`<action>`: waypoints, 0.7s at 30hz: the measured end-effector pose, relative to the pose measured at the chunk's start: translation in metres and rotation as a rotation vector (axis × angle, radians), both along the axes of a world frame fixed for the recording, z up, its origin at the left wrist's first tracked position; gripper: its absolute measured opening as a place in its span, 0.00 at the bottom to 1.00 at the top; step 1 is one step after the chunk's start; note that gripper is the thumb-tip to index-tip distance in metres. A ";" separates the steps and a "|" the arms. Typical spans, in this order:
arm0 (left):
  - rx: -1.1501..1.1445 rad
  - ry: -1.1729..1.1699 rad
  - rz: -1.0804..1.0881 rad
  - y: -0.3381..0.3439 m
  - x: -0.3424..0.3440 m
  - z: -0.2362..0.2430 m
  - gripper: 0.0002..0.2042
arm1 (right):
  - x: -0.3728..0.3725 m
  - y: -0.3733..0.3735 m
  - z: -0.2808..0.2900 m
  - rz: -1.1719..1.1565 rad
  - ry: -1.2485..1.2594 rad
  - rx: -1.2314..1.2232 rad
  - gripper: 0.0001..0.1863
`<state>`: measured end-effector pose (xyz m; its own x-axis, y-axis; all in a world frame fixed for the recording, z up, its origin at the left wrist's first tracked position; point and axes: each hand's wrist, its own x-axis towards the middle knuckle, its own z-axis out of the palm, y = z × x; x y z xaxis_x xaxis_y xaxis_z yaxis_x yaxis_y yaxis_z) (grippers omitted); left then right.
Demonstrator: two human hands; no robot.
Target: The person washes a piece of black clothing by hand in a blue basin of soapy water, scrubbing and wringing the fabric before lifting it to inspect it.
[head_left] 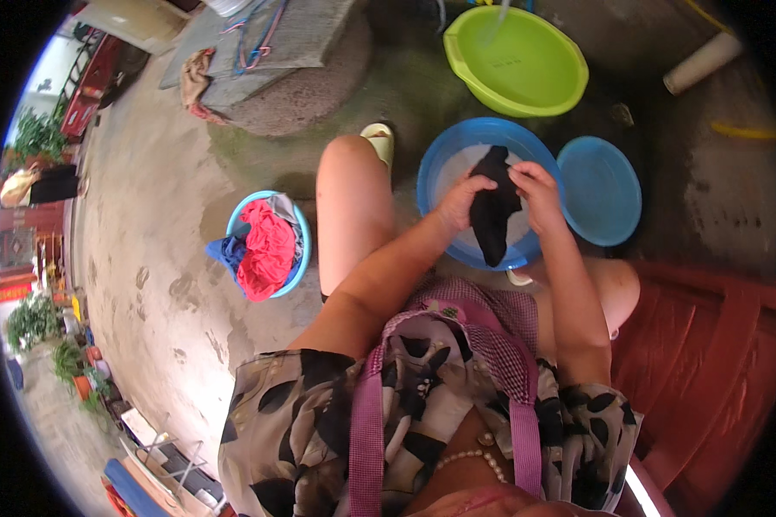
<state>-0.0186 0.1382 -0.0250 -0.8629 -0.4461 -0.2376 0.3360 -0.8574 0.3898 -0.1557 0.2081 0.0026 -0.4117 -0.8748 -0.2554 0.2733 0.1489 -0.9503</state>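
Observation:
A limp piece of black cloth [495, 207], long and narrow like a sock, is stretched between my two hands above a blue basin [428, 177]. Its left edge is gripped by my left hand [464, 200], thumb on top. On the other side, my right hand [536, 186] pinches the upper right edge between thumb and fingers. Pale, cloudy water [459, 165] lies in the basin below. Whether the cloth's lower end touches the water, I cannot tell.
Right of the basin is a smaller blue basin [608, 191]; a lime-green basin [517, 65] holding water stands beyond. At left, a light-blue tub [300, 263] holds red, blue and grey clothes [267, 246]. A stone slab [297, 39] carries a cloth and cords. Wet concrete surrounds them.

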 end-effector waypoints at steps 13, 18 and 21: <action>-0.160 -0.244 0.054 0.012 -0.004 -0.008 0.25 | -0.011 0.001 -0.013 0.021 0.599 -0.014 0.08; -0.207 -0.336 0.089 0.015 -0.009 -0.015 0.26 | -0.014 -0.001 -0.017 0.010 0.661 0.017 0.09; -0.247 -0.344 0.095 0.015 -0.009 -0.019 0.26 | -0.004 -0.002 -0.010 0.016 0.646 0.050 0.09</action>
